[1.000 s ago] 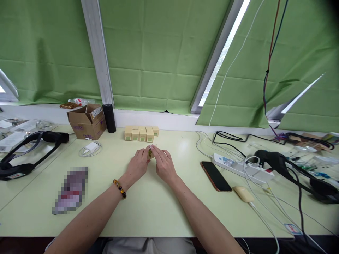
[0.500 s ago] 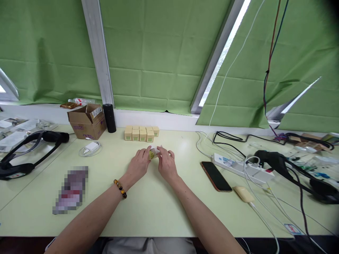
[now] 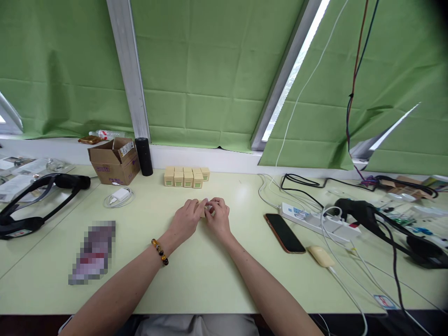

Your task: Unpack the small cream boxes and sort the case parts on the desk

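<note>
Between my hands is a small tan box (image 3: 202, 212), mostly covered by fingers. My left hand (image 3: 185, 218), with a beaded bracelet at the wrist, is closed around its left side. My right hand (image 3: 217, 217) has thumb and fingers pinched at the box's right side and top edge. Behind the hands, several similar small tan boxes (image 3: 178, 178) stand grouped together, with green-edged labels on their fronts.
On the left are an open cardboard box (image 3: 115, 163), a black cylinder (image 3: 143, 156), a white charger with coiled cable (image 3: 119, 196) and a black headset (image 3: 38, 200). To the right lie a phone (image 3: 284, 233), a power strip (image 3: 317, 220), cables and a yellowish mouse (image 3: 320, 256).
The small box has turned in my hands; its white flap and yellow-green face no longer show. My right fingers have curled in closer to it. The grouped boxes stay put.
</note>
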